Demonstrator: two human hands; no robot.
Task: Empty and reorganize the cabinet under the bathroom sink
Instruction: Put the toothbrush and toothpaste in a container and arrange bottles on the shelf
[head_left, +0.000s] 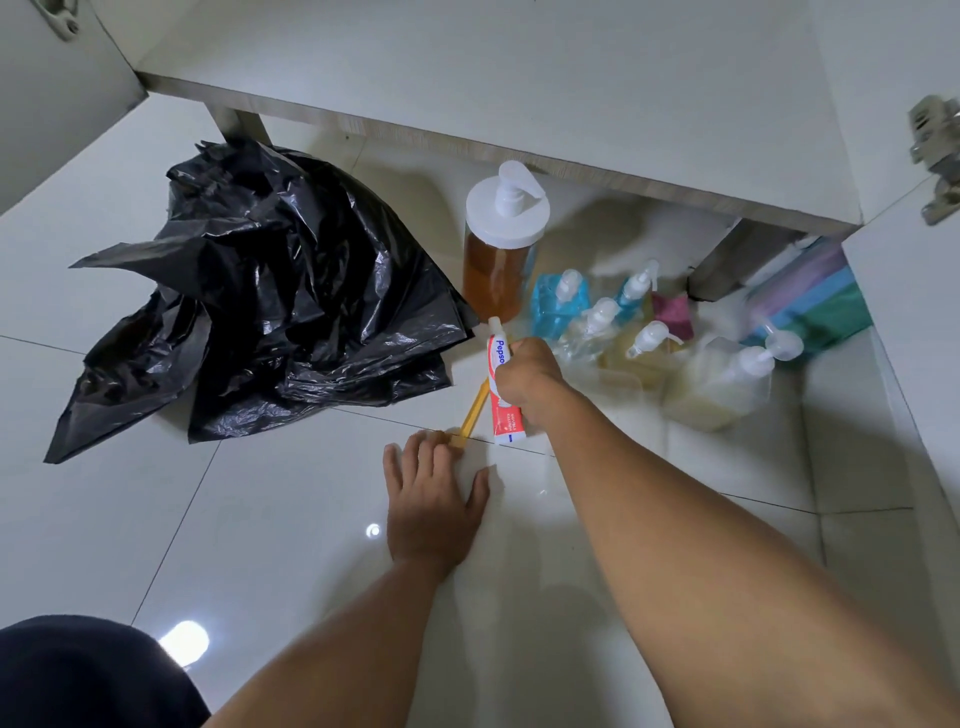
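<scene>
Right hand (524, 376) grips toothpaste (500, 384) over floor (260, 519); left hand (431, 499) lies flat, fingers relaxed, fingertips touching yellow stick (474, 413).

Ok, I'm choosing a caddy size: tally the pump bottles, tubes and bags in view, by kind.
Plastic pump-dispenser bottles: 6
Red-and-white toothpaste tube, in the right hand: 1
Crumpled black plastic bag: 1
Total: 8
</scene>
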